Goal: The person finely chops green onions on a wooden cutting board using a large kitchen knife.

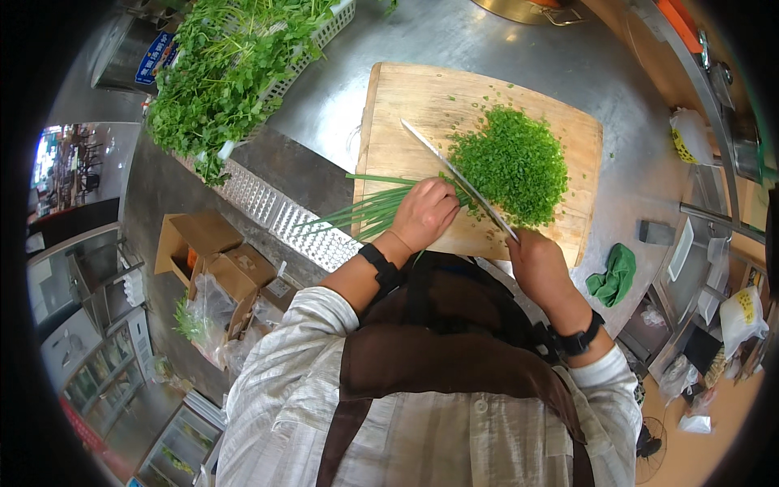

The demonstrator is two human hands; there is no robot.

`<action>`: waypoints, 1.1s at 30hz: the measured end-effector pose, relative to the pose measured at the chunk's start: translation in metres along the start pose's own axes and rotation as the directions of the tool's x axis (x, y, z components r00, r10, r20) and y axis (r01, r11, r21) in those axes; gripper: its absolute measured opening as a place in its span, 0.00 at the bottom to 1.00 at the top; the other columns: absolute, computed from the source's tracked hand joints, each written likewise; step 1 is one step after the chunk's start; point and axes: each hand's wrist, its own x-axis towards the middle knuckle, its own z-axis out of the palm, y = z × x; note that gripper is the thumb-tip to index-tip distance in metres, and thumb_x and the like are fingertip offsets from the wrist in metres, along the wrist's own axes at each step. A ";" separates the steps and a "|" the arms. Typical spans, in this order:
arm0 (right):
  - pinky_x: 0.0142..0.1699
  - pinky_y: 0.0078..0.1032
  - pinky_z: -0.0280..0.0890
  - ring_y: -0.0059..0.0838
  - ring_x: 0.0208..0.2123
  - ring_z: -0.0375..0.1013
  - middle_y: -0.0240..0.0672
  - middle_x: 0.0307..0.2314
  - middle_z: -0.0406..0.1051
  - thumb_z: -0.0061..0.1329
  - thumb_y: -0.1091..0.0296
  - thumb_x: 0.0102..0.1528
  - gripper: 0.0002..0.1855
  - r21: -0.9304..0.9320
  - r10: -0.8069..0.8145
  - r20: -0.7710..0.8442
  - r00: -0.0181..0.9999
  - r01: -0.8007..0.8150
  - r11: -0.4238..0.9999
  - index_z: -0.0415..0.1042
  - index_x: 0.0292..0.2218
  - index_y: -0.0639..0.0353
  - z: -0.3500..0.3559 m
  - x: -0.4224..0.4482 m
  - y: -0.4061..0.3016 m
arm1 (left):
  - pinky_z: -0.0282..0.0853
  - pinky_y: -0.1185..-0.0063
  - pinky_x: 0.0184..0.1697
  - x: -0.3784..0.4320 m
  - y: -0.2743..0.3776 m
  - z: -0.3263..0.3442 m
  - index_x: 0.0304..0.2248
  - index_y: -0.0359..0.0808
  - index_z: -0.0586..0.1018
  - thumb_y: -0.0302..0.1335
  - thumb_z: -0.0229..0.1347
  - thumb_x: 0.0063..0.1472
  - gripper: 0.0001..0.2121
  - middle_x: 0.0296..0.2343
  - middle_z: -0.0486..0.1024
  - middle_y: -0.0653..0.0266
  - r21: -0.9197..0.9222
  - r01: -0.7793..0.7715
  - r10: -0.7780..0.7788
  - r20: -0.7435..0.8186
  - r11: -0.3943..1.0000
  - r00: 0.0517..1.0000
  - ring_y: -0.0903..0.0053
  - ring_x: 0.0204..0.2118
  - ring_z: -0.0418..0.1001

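A wooden cutting board (414, 97) lies on a steel counter. My left hand (429, 210) presses a bunch of long green scallions or chives (377, 207) onto the board's left part, its fingers curled near their cut end. In my right hand (538, 259) is the handle of a kitchen knife (453, 170), its long narrow blade slanting up and left just beyond my left fingertips. A large heap of finely chopped greens (514, 164) rests on the right half of the board, on the far side of the blade, with loose bits scattered around it.
A white plastic basket (310, 55) of leafy cilantro (225, 79) stands at the upper left. Right of the board lie a green cloth (613, 275) and a grey block (656, 232). A brass-coloured pan (517, 11) is at the far edge. Open cardboard boxes (210, 234) sit at lower left beside a perforated metal strip (261, 204).
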 end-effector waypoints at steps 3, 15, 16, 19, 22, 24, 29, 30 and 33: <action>0.32 0.44 0.69 0.54 0.26 0.73 0.51 0.23 0.73 0.47 0.69 0.58 0.08 -0.027 0.034 0.077 0.996 -0.032 0.999 0.71 0.30 0.64 -0.004 -0.014 -0.001 | 0.70 0.69 0.41 -0.002 0.002 -0.003 0.29 0.34 0.78 0.21 0.63 0.47 0.08 0.33 0.73 0.59 0.016 0.025 -0.025 0.012 1.000 1.000 0.61 0.38 0.71; 0.32 0.45 0.68 0.56 0.27 0.72 0.54 0.24 0.72 0.48 0.67 0.58 0.10 0.064 -0.029 -0.019 0.999 0.030 0.997 0.72 0.30 0.66 0.022 0.026 -0.002 | 0.69 0.70 0.43 0.001 0.001 -0.006 0.27 0.35 0.76 0.21 0.60 0.48 0.06 0.31 0.71 0.61 -0.004 0.026 -0.026 0.034 1.000 0.999 0.64 0.38 0.71; 0.32 0.45 0.68 0.56 0.27 0.72 0.54 0.24 0.72 0.48 0.68 0.58 0.10 0.081 -0.031 -0.012 0.999 0.032 0.996 0.72 0.30 0.66 0.016 0.019 -0.002 | 0.69 0.70 0.43 -0.001 0.001 -0.006 0.27 0.35 0.76 0.21 0.60 0.48 0.06 0.31 0.71 0.61 -0.006 0.037 -0.037 0.026 0.999 0.999 0.64 0.38 0.71; 0.33 0.46 0.68 0.56 0.27 0.72 0.54 0.23 0.71 0.48 0.69 0.57 0.09 0.045 -0.005 0.051 0.999 0.003 0.999 0.72 0.30 0.66 -0.006 -0.004 -0.004 | 0.69 0.70 0.43 0.000 0.001 -0.005 0.27 0.34 0.76 0.21 0.60 0.48 0.06 0.31 0.70 0.60 0.001 0.023 -0.023 0.025 1.000 0.999 0.63 0.38 0.71; 0.32 0.46 0.67 0.56 0.26 0.72 0.54 0.22 0.71 0.47 0.70 0.57 0.08 0.000 0.014 0.127 0.992 -0.014 1.000 0.71 0.30 0.65 0.000 -0.007 0.000 | 0.69 0.70 0.43 -0.002 0.004 -0.006 0.27 0.35 0.75 0.20 0.60 0.48 0.06 0.31 0.71 0.60 0.011 0.020 -0.020 0.019 1.000 1.000 0.63 0.38 0.71; 0.32 0.45 0.68 0.56 0.26 0.72 0.54 0.22 0.71 0.47 0.69 0.58 0.08 -0.018 0.027 0.136 0.990 -0.025 1.000 0.71 0.29 0.65 0.014 0.003 0.002 | 0.69 0.70 0.44 -0.003 0.003 -0.005 0.27 0.34 0.75 0.20 0.60 0.48 0.06 0.31 0.71 0.60 0.016 0.027 -0.027 0.019 1.000 0.999 0.63 0.38 0.71; 0.32 0.45 0.68 0.56 0.26 0.72 0.53 0.24 0.72 0.47 0.68 0.58 0.10 0.008 -0.008 0.008 1.000 0.008 1.000 0.71 0.29 0.65 0.043 0.036 -0.001 | 0.69 0.70 0.44 0.001 0.003 -0.005 0.27 0.34 0.76 0.21 0.61 0.47 0.06 0.31 0.72 0.60 0.034 -0.018 0.018 0.006 0.999 1.000 0.64 0.38 0.71; 0.30 0.40 0.70 0.50 0.25 0.75 0.51 0.24 0.73 0.46 0.67 0.59 0.10 -0.053 -0.062 -0.011 0.998 0.061 0.997 0.70 0.28 0.64 0.039 0.036 -0.002 | 0.69 0.70 0.44 0.001 0.002 -0.004 0.27 0.34 0.76 0.21 0.61 0.47 0.06 0.31 0.72 0.61 0.037 -0.022 0.023 -0.007 0.999 1.000 0.64 0.38 0.71; 0.31 0.40 0.70 0.51 0.26 0.75 0.50 0.24 0.73 0.47 0.67 0.58 0.10 0.006 -0.068 -0.027 0.997 0.068 0.998 0.71 0.28 0.64 0.027 0.029 -0.007 | 0.70 0.70 0.42 -0.003 0.001 -0.005 0.28 0.34 0.77 0.22 0.63 0.48 0.07 0.31 0.72 0.60 0.057 -0.011 0.012 -0.014 0.998 1.000 0.63 0.37 0.72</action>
